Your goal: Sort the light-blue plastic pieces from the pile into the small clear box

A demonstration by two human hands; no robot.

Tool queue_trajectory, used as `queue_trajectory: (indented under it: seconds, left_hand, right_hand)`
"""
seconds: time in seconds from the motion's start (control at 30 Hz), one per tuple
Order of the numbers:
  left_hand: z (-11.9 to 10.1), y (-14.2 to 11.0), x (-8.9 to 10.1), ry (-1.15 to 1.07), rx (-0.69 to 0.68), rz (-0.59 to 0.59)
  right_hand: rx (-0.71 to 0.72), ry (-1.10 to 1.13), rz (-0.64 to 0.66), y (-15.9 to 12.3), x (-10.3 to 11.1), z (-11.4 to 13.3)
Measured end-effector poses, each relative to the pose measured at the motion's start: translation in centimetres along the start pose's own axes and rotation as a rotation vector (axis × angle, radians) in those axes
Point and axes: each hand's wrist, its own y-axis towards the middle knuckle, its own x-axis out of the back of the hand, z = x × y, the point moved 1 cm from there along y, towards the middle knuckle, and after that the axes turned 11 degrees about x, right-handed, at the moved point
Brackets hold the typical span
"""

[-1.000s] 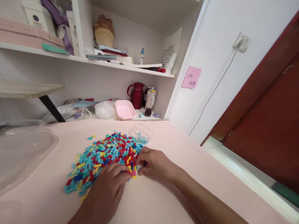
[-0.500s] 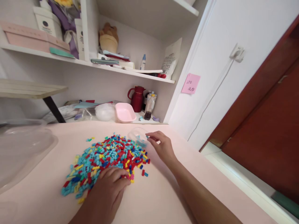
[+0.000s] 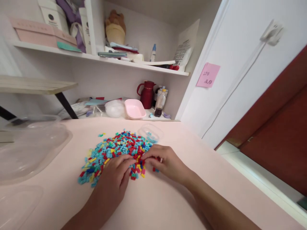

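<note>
L hand (image 3: 116, 171), R hand (image 3: 169, 161) at brick pile (image 3: 122, 144) — on pink tbl (image 3: 148, 204).

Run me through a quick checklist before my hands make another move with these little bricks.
1. Left hand at the pile of bricks: ok, fingertips at its near side.
2. Right hand at the pile: ok, fingertips close to the left hand's.
3. Brick gripped in either hand: cannot tell, too small and partly hidden.
4. Small clear container nearby: ok, beside the pile's far right edge, with light-blue pieces in it.
5. Every brick gathered in the pile: not ok, stray bricks lie beyond its far left side.
</note>
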Motion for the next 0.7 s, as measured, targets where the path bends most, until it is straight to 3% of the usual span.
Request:
queue_trajectory:
  seconds: [0.1,0.2,0.43,0.7]
  left_hand:
    - [0.0,0.1,0.3,-0.027,0.075,-0.036]
    - [0.1,0.1,0.5,-0.047,0.125,-0.057]
    - [-0.1,-0.1,0.5,-0.090,0.178,-0.007]
    - [0.0,0.2,0.6,-0.118,0.215,0.015]
  right_hand:
    - [0.084,-0.049,0.155,-0.1,-1.2,1.0]
    - [0.065,-0.083,0.242,-0.2,-1.9,1.1]
    - [0.052,-0.176,0.304,-0.8,-3.2,-0.1]
    - [0.016,-0.231,0.290,-0.8,-3.5,-0.2]
